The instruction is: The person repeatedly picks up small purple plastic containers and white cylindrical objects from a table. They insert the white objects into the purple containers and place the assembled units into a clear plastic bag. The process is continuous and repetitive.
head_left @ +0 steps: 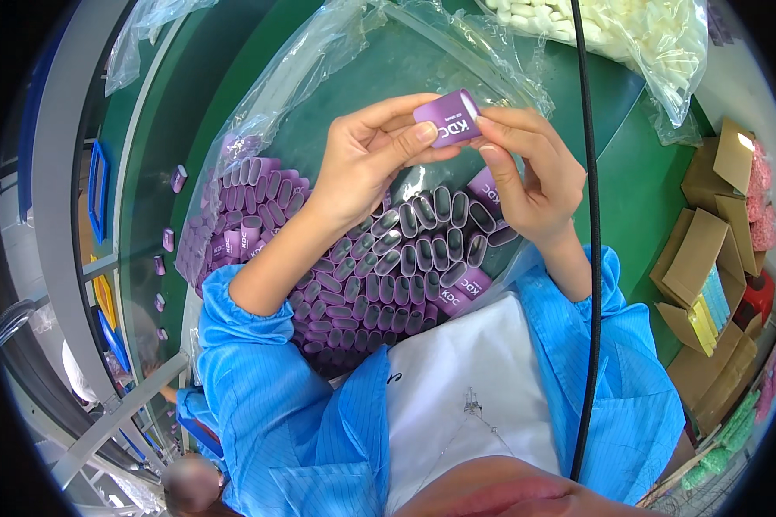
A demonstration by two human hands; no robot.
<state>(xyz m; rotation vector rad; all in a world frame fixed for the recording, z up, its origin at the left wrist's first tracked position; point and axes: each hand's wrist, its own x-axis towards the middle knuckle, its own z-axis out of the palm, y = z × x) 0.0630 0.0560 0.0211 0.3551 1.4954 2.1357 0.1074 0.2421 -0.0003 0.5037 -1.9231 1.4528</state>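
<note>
My left hand [366, 155] grips a purple oval casing [447, 121] with white lettering, thumb on its front face. My right hand [535, 168] pinches at the casing's right end with thumb and forefinger; whether it also holds something small there is hidden. Both hands are raised over a large batch of similar purple casings [362, 297] on the table. Most of these stand on end in tight rows with their dark hollow openings upward. A few lie on their sides, among them one casing [464, 291] at the near right.
Clear plastic film [276, 82] borders the batch. A bag of white pieces [629, 43] sits at the far right. Cardboard boxes [698, 267] stand beyond the table's right edge. A black cable [591, 258] hangs down the right. Loose casings [168, 239] dot a strip at left, where another person sits.
</note>
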